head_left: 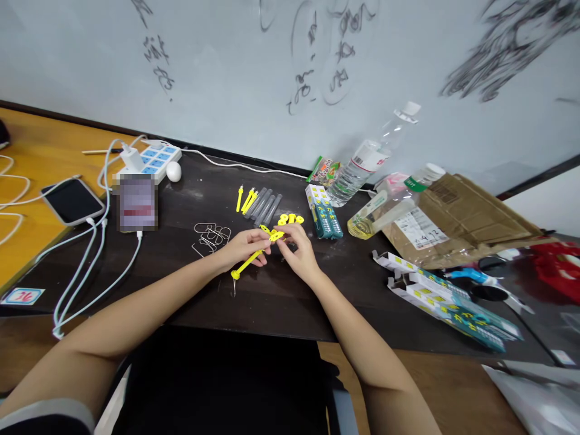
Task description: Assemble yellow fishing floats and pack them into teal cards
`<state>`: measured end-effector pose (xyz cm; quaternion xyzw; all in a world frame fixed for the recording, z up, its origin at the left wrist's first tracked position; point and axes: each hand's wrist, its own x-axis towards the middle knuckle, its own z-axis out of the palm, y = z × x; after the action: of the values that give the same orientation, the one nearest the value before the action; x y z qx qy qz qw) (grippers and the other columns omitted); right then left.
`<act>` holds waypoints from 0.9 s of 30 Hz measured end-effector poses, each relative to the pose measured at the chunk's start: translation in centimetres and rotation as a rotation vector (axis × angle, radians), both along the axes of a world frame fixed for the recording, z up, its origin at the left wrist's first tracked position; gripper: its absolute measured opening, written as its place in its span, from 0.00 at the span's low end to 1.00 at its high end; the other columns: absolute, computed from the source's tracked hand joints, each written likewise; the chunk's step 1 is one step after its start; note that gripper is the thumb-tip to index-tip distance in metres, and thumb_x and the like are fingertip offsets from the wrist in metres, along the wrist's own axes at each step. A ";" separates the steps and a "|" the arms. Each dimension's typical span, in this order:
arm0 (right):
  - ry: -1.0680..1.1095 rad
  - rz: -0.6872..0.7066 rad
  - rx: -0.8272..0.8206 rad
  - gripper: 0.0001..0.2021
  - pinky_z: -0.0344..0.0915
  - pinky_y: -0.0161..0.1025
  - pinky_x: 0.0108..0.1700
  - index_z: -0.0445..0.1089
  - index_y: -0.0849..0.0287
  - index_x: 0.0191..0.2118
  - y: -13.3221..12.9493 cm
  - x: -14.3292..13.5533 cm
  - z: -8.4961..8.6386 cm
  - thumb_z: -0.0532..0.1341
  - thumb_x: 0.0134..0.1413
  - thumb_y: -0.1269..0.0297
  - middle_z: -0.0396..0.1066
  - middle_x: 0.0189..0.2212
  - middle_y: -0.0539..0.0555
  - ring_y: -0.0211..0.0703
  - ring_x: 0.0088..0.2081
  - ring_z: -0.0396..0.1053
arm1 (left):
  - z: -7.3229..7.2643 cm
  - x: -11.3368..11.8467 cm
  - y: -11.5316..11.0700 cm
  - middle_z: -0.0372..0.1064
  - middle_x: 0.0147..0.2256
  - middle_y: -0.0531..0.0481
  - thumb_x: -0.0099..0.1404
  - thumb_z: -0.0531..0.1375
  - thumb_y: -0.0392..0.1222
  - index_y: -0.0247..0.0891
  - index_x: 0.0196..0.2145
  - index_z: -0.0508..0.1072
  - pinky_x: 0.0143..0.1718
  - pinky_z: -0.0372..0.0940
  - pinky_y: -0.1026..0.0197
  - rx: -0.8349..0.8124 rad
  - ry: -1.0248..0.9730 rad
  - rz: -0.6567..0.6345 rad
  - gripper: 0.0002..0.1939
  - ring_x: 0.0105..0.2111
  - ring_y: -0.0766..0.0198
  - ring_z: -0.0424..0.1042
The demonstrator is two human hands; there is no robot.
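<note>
My left hand (248, 248) is closed around a slim yellow plastic rod (249, 262), which looks like the inner part of a spring scale. A metal hook hangs from its lower end, below a round yellow cap. My right hand (299, 251) pinches a small flat yellow piece (276, 235) close to the rod's upper end; whether the two are joined I cannot tell. Just beyond my fingers lie several yellow caps (292, 219), several clear plastic tubes (267, 208) and more yellow rods (248, 199). Left of my left hand is a pile of wire hooks (211, 237).
Printed boxes (324, 211) stand behind my right hand, near a water bottle (357, 172) and a tilted drink bottle (389, 202). Opened boxes (453, 302) and a cardboard parcel (466, 223) lie right. Left are a phone (72, 200), cables and a power strip (158, 158).
</note>
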<state>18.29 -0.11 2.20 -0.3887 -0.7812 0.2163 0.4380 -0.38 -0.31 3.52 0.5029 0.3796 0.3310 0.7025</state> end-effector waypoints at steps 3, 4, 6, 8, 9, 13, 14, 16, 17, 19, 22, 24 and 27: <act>0.029 0.008 -0.060 0.22 0.69 0.41 0.40 0.57 0.53 0.58 -0.2 -0.2 -0.3 0.56 0.58 0.66 0.64 0.47 0.58 0.42 0.41 0.66 | 0.4 -0.2 0.0 0.69 0.29 0.54 0.59 0.62 0.43 0.36 0.36 0.66 0.25 0.70 0.65 0.066 -0.069 0.074 0.11 0.23 0.70 0.72; 0.048 0.016 -0.084 0.24 0.69 0.40 0.39 0.54 0.53 0.59 -0.3 -0.3 -0.4 0.56 0.58 0.65 0.64 0.46 0.58 0.41 0.40 0.66 | 0.5 -0.3 0.1 0.69 0.29 0.54 0.59 0.62 0.43 0.36 0.36 0.65 0.25 0.69 0.65 0.083 -0.103 0.103 0.11 0.22 0.70 0.72; 0.077 0.052 -0.145 0.24 0.68 0.38 0.35 0.54 0.54 0.59 -0.4 -0.5 -0.6 0.57 0.57 0.64 0.65 0.44 0.57 0.40 0.38 0.67 | 0.7 -0.3 0.1 0.69 0.28 0.55 0.59 0.61 0.43 0.37 0.36 0.63 0.25 0.70 0.66 0.106 -0.170 0.161 0.12 0.22 0.71 0.72; 0.067 0.120 -0.235 0.19 0.66 0.35 0.31 0.58 0.55 0.55 -0.6 -0.7 -0.9 0.57 0.58 0.61 0.67 0.41 0.55 0.37 0.33 0.67 | 0.8 -0.4 0.1 0.69 0.28 0.55 0.59 0.61 0.43 0.38 0.36 0.60 0.27 0.70 0.65 0.119 -0.217 0.206 0.13 0.22 0.71 0.72; 0.049 0.167 -0.295 0.17 0.65 0.33 0.28 0.61 0.56 0.52 -0.7 -0.9 -1.0 0.56 0.58 0.59 0.68 0.39 0.54 0.36 0.31 0.67 | 0.8 -0.4 0.1 0.70 0.28 0.55 0.59 0.61 0.44 0.38 0.36 0.59 0.27 0.70 0.65 0.123 -0.234 0.222 0.14 0.22 0.71 0.72; 0.035 0.365 -0.535 0.16 0.62 0.30 0.21 0.63 0.57 0.48 -1.4 -1.7 -1.4 0.57 0.58 0.55 0.69 0.33 0.51 0.31 0.22 0.64 | 1.0 -0.3 0.0 0.72 0.32 0.54 0.60 0.59 0.43 0.40 0.36 0.56 0.28 0.70 0.65 0.127 -0.260 0.252 0.13 0.24 0.71 0.72; 0.049 0.399 -0.579 0.16 0.61 0.30 0.20 0.63 0.57 0.48 -1.6 -2.0 -1.5 0.57 0.57 0.55 0.68 0.33 0.50 0.30 0.21 0.63 | 1.0 -0.2 0.0 0.72 0.33 0.54 0.61 0.59 0.43 0.40 0.35 0.55 0.28 0.70 0.65 0.125 -0.257 0.253 0.13 0.24 0.71 0.73; 0.084 0.439 -0.651 0.16 0.61 0.29 0.19 0.64 0.58 0.47 -1.9 -2.4 -1.7 0.58 0.56 0.55 0.68 0.31 0.49 0.29 0.20 0.61 | 1.0 -0.2 -0.1 0.73 0.35 0.53 0.62 0.58 0.42 0.40 0.35 0.55 0.28 0.69 0.66 0.122 -0.253 0.253 0.12 0.24 0.71 0.73; 0.098 0.450 -0.683 0.16 0.61 0.29 0.19 0.64 0.58 0.45 -2.0 -2.5 -1.8 0.60 0.54 0.56 0.67 0.29 0.48 0.29 0.19 0.60 | 1.0 -0.2 -0.1 0.73 0.35 0.53 0.62 0.58 0.41 0.40 0.35 0.55 0.27 0.69 0.67 0.123 -0.255 0.253 0.11 0.25 0.71 0.73; 0.125 0.462 -0.727 0.15 0.61 0.29 0.19 0.65 0.59 0.42 -2.1 -2.7 -1.8 0.62 0.51 0.57 0.65 0.27 0.47 0.29 0.20 0.60 | 0.9 -0.2 -0.1 0.73 0.36 0.52 0.61 0.58 0.42 0.40 0.34 0.55 0.26 0.68 0.67 0.128 -0.257 0.249 0.12 0.25 0.71 0.73; 0.145 0.473 -0.735 0.13 0.62 0.28 0.19 0.64 0.59 0.38 -2.2 -2.8 -1.6 0.63 0.51 0.58 0.63 0.24 0.45 0.29 0.20 0.60 | 0.6 -0.2 0.0 0.74 0.37 0.50 0.61 0.59 0.43 0.40 0.34 0.55 0.27 0.68 0.67 0.144 -0.246 0.234 0.13 0.25 0.71 0.73; 0.139 0.474 -0.719 0.11 0.61 0.28 0.19 0.62 0.59 0.36 -2.2 -2.7 -1.4 0.61 0.53 0.58 0.61 0.22 0.43 0.28 0.19 0.58 | 0.5 -0.2 0.0 0.74 0.38 0.49 0.61 0.59 0.44 0.40 0.35 0.55 0.28 0.69 0.67 0.158 -0.232 0.223 0.14 0.25 0.71 0.73; 0.112 0.466 -0.711 0.09 0.58 0.27 0.16 0.60 0.58 0.34 -2.2 -2.4 -1.3 0.58 0.56 0.58 0.58 0.19 0.42 0.28 0.17 0.57 | 0.4 -0.2 0.0 0.73 0.40 0.49 0.61 0.59 0.43 0.40 0.37 0.55 0.29 0.69 0.66 0.188 -0.211 0.212 0.13 0.26 0.71 0.73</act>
<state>15.85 -2.26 0.87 -0.3161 -0.7000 0.5860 0.2581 -0.59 -0.28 3.95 0.4858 0.3220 0.4883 0.6495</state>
